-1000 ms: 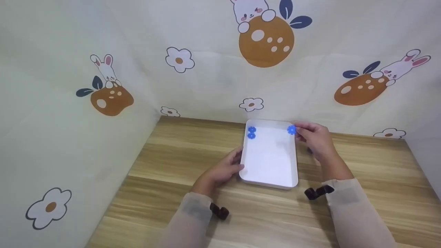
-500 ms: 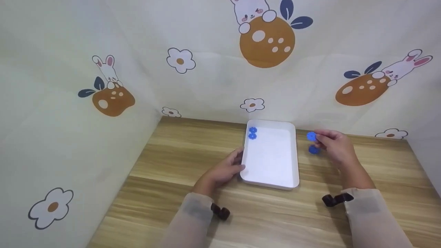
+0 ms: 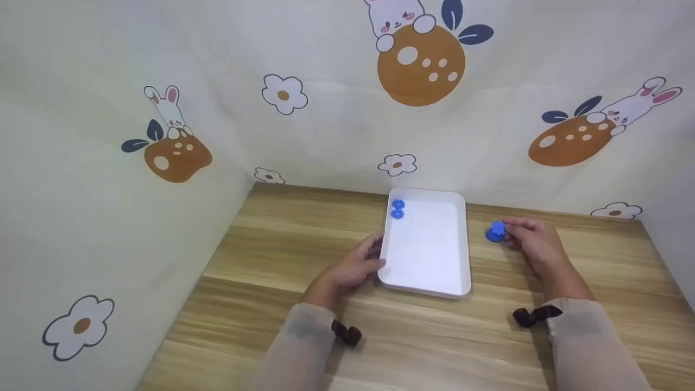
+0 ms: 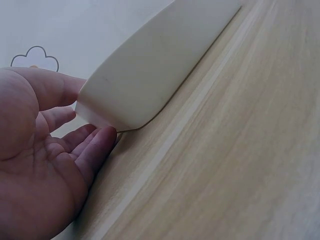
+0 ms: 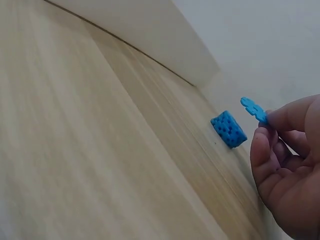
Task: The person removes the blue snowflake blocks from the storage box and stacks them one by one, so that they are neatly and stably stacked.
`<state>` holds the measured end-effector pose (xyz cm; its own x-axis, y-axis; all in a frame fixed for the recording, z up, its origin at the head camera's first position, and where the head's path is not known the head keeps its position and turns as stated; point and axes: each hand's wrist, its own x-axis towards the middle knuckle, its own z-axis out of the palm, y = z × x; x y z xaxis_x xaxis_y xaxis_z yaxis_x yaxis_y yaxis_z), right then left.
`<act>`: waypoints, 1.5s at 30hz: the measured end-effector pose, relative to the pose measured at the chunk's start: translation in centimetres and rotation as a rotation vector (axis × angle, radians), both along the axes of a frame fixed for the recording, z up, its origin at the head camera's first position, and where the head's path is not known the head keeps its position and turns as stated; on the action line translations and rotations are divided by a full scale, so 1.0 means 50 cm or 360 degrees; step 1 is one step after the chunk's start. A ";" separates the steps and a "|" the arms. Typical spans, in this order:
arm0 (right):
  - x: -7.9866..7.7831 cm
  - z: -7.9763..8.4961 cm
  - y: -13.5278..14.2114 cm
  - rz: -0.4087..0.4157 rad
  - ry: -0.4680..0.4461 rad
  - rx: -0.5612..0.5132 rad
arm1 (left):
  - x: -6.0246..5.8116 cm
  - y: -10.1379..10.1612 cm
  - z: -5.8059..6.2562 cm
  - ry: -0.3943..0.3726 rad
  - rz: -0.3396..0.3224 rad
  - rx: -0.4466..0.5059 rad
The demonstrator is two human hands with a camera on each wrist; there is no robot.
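My right hand (image 3: pixel 535 241) pinches a blue flower-shaped plastic disc (image 5: pixel 254 110) between thumb and fingertips. In the right wrist view the disc is tilted, a little above a short stack of blue discs (image 5: pixel 229 129) standing on the wooden table; from the head view it partly covers that stack (image 3: pixel 493 237). My left hand (image 3: pixel 355 266) holds the left side of a white rectangular tray (image 3: pixel 466 244), its fingers along the outer wall and one at the lower edge (image 4: pixel 112 131). Two more blue discs (image 3: pixel 397 209) lie one behind the other in the tray's far left corner.
The wood-grain table (image 3: pixel 255 233) ends at a pale cloth wall (image 3: pixel 336 136) printed with rabbits, oranges and flowers. Another cloth side (image 3: pixel 108 228) rises at the left. A dark camera mount (image 3: pixel 346 333) juts from each wrist.
My right hand has carried the disc from the tray's far right corner to the right, then down toward the stack. The left hand and the tray have stayed put.
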<state>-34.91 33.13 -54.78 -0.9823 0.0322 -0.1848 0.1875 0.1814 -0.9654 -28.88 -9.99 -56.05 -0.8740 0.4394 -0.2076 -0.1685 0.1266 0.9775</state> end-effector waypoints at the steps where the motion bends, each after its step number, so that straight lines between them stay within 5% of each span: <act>1: -0.002 -0.005 0.002 0.0002 0.0002 0.0029 | -0.001 0.000 0.000 0.0006 -0.0003 -0.0004; 17: -0.003 -0.017 0.001 0.0028 0.0011 0.0208 | -0.004 -0.004 -0.004 0.0027 -0.0002 -0.0054; 39: -0.007 -0.020 0.001 -0.0029 -0.0044 0.0212 | -0.005 -0.001 -0.006 0.0007 -0.0020 0.0043; 45: -0.010 -0.019 0.005 -0.0057 -0.0059 0.0097 | -0.004 0.000 -0.002 0.0012 -0.0023 0.0030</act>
